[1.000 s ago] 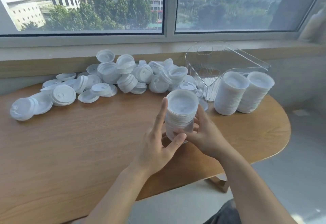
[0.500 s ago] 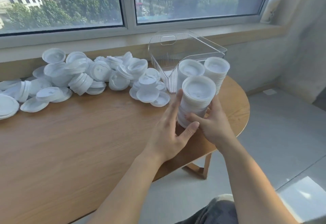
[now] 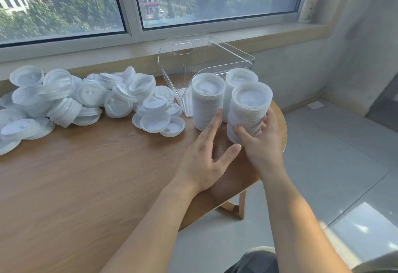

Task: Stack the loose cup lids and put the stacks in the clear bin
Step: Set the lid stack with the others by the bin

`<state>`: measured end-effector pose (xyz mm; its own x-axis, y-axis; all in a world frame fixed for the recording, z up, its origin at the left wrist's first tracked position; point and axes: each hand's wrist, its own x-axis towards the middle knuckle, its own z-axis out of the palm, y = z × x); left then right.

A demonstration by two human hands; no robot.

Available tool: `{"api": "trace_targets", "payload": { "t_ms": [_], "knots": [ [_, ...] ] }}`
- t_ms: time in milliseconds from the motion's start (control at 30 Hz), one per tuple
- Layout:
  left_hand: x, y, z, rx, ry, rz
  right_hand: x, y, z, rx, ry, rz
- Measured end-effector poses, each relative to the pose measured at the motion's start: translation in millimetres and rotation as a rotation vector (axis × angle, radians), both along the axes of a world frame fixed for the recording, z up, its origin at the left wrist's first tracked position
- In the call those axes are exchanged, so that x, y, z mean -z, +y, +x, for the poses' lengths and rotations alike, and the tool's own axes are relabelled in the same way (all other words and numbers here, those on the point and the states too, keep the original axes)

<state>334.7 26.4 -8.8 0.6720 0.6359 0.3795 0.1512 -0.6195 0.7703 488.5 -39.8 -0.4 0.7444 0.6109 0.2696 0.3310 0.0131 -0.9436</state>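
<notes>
right hand [image 3: 261,143] grips lid stack [image 3: 247,111] on bench [image 3: 86,186] | left hand [image 3: 206,154] open, fingers straight | clear bin [image 3: 215,57] behind

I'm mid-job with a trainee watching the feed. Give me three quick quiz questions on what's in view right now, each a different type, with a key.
1. True or false: the clear bin already holds a full stack of lids.
2. Multiple choice: the right hand grips which lid stack? A) the nearest stack B) the left stack C) the rear stack
3. Fill in: the left hand has straight fingers, their tips against the ___ stack.

Key: 1 false: all three stacks stand on the wooden table in front of the bin. 2 A. 3 left.
</notes>
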Motion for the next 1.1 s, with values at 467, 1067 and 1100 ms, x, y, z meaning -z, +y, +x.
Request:
{"api": "trace_targets", "payload": {
  "t_ms": [467,1067,1100],
  "knots": [
    [1.6,5.2,13.9,-0.027,-0.037,-0.052,3.6,2.9,9.5,-0.016,0.03,0.049],
    [1.8,-5.7,-15.7,-0.146,-0.03,0.068,-5.0,-24.7,-12.6,0.075,-0.184,0.009],
    [2.4,-6.2,-20.5,-0.162,-0.025,0.085,-4.9,-27.2,-15.2,0.097,-0.203,0.0]
  ]
}}
